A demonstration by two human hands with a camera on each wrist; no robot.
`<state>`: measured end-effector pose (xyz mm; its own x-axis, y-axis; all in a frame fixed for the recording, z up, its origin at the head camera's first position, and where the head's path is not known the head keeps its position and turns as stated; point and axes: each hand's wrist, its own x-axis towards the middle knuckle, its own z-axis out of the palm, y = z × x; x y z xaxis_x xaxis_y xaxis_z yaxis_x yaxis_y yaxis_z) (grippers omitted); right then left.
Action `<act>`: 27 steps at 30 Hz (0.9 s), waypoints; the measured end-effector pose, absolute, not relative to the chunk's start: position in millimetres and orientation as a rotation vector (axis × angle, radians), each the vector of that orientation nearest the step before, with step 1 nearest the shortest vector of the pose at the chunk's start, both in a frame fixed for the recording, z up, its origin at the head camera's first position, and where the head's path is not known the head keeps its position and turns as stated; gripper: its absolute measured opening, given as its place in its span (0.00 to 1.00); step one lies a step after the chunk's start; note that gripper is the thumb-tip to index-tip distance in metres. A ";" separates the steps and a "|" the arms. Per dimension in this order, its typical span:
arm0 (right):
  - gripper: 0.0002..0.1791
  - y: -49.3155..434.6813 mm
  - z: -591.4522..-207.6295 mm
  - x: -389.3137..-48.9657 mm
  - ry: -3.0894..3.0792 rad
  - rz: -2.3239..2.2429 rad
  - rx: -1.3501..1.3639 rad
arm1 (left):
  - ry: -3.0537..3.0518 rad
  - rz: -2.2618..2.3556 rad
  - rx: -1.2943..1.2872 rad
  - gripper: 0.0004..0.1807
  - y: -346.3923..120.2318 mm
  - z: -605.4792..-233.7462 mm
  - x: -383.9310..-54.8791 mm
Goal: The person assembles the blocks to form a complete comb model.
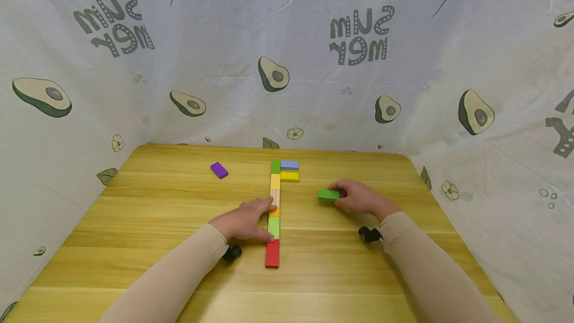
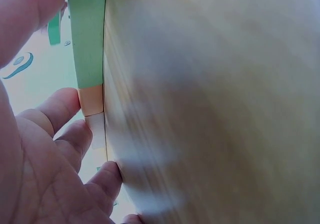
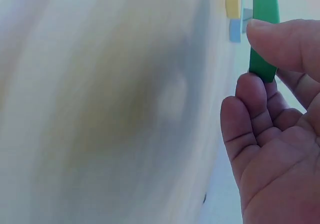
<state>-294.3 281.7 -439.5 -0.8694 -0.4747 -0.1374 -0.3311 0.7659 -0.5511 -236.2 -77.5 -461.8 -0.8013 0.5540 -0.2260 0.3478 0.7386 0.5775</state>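
Observation:
A column of flat blocks runs along the table: a red block nearest, then a light green block, an orange one, a pale wood one, a light orange block and a green block farthest. Along the column's left side lies my left hand, fingers spread, thumb and fingertips touching the blocks. In the left wrist view its fingertips meet the edges. My right hand pinches another green block by one end, right of the column; the right wrist view shows the thumb across this block.
Against the right side of the column's far end lie a blue block and a yellow block, a narrow gap between them. A purple block lies alone at the back left. Behind the wooden table hangs a printed white cloth.

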 end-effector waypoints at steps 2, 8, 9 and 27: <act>0.21 273.5 -438.0 -299.5 2.690 -0.761 -0.631 | 2.556 0.737 0.693 0.49 -77.6 -462.1 -236.5; 0.21 247.7 -438.9 -315.8 2.697 -0.736 -0.607 | 2.549 0.734 0.688 0.49 -77.6 -461.7 -236.3; 0.21 243.3 -439.5 -318.3 2.704 -0.725 -0.604 | 2.547 0.731 0.685 0.49 -77.6 -461.6 -236.2; 0.22 187.5 -452.3 -338.3 2.710 -0.611 -0.625 | 2.560 0.708 0.669 0.49 -77.6 -461.3 -236.7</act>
